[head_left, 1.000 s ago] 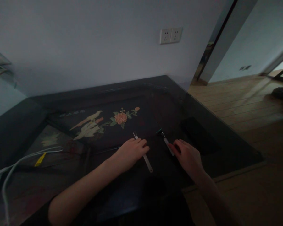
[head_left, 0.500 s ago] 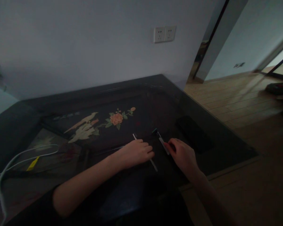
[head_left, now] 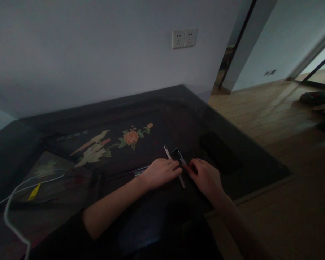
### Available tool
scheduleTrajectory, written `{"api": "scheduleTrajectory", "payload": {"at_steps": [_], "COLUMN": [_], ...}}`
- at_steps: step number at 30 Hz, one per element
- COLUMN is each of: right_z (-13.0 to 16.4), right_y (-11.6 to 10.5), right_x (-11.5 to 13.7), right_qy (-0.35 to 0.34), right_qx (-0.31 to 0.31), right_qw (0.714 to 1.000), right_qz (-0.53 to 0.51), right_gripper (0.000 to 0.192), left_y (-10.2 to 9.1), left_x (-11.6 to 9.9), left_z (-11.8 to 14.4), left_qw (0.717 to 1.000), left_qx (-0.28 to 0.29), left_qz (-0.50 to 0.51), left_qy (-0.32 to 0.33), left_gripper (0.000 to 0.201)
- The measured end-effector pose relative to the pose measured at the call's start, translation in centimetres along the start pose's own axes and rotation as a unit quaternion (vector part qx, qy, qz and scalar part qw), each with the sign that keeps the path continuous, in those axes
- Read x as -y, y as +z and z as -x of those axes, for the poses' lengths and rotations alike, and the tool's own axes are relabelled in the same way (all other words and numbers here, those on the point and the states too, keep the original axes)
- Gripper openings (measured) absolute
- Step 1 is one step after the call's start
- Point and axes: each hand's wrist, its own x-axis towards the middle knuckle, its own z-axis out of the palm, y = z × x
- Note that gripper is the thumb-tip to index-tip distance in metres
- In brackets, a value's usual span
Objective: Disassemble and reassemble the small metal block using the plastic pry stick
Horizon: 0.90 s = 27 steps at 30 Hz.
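Observation:
My left hand [head_left: 164,174] is closed on a thin, pale grey stick [head_left: 167,151], whose two ends stick out past the fingers. Beside it, my right hand [head_left: 206,177] pinches the silver handle of what looks like a razor [head_left: 181,157]; its dark head points away from me. The stick and the razor lie nearly side by side, low over the dark tabletop [head_left: 165,115]. Just left of my left wrist, a small shiny object [head_left: 139,172] shows, partly hidden by the forearm; its kind is unclear.
Flowers and birds [head_left: 131,138] decorate the glossy tabletop. A dark oblong item [head_left: 219,151] lies right of my hands, near the table's right edge. At left runs a white cable [head_left: 9,209] with a yellow tag [head_left: 34,192]. Wall sockets [head_left: 184,38] are behind the table.
My left hand has moved right with the stick, bringing it close to the razor. The small shiny object has come into sight by the left wrist. The view has shifted slightly.

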Motion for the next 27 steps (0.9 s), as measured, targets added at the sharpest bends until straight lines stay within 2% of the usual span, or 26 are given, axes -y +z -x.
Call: {"api": "scheduleTrajectory", "payload": {"at_steps": [7, 13, 17, 22, 27], "right_z": [-0.1, -0.1, -0.2, -0.3, -0.4], "right_y": [0.1, 0.1, 0.2, 0.4, 0.4], "right_x": [0.3, 0.3, 0.2, 0.0, 0.0], "right_qy": [-0.005, -0.006, -0.012, -0.017, -0.011], "right_qx": [0.007, 0.005, 0.003, -0.003, -0.012], "right_qw": [1.000, 1.000, 1.000, 1.000, 1.000], "right_qz": [0.018, 0.021, 0.012, 0.001, 0.001], "right_gripper": [0.023, 0.023, 0.023, 0.024, 0.027], "left_y": [0.7, 0.1, -0.1, 0.7, 0.9], "left_x": [-0.9, -1.2, -2.3, -4.0, -4.4], "left_z": [0.2, 0.6, 1.2, 1.8, 1.8], "left_qw": [0.999, 0.998, 0.995, 0.987, 0.980], "left_qx": [-0.014, -0.031, -0.045, -0.068, -0.079], "left_qz": [0.016, 0.025, 0.027, 0.039, 0.068], "left_qy": [-0.028, -0.047, -0.085, -0.137, -0.168], "left_gripper": [0.019, 0.017, 0.016, 0.021, 0.026]}}
